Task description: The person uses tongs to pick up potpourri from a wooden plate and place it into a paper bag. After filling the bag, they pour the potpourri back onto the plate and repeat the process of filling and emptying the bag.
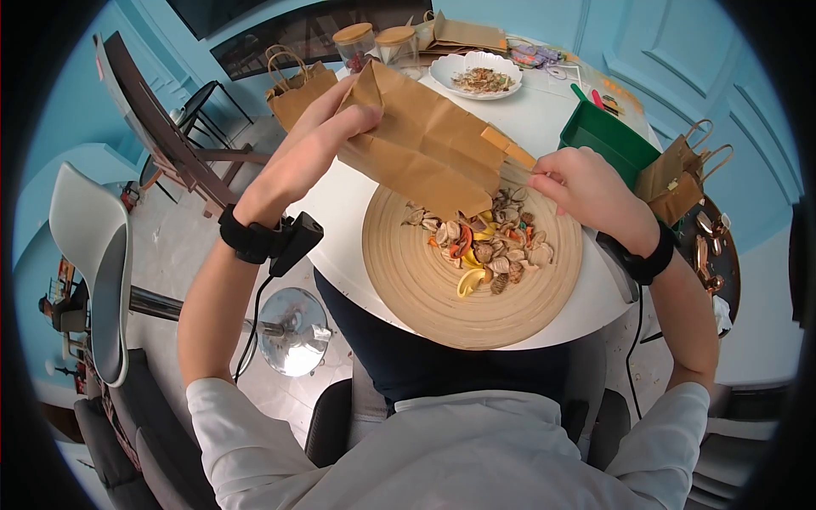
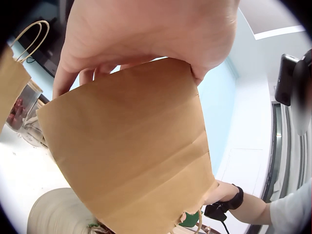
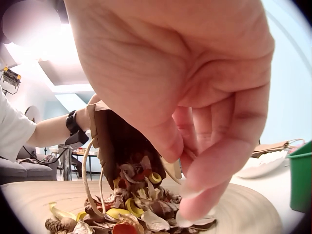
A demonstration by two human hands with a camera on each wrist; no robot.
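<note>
My left hand (image 1: pixel 319 136) grips the bottom end of a brown paper bag (image 1: pixel 425 140), which is tilted with its mouth low. At the mouth, my right hand (image 1: pixel 591 183) pinches one of the bag's cord handles between thumb and fingers. Dried potpourri (image 1: pixel 510 251), with brown pods, pale petals and yellow and orange curls, lies heaped on a round bamboo plate (image 1: pixel 399 293) under the mouth. More potpourri pieces (image 3: pixel 141 170) show inside the opening in the right wrist view. The other cord handle (image 3: pixel 87 170) hangs down over the heap.
Beyond the bag stand lidded glass jars (image 1: pixel 396 53) and a white scalloped bowl (image 1: pixel 501 64) with small dried bits. A green bin (image 1: pixel 599 136) sits at the right, beside another paper bag (image 1: pixel 680 174). One more paper bag (image 1: pixel 297 93) stands at the left.
</note>
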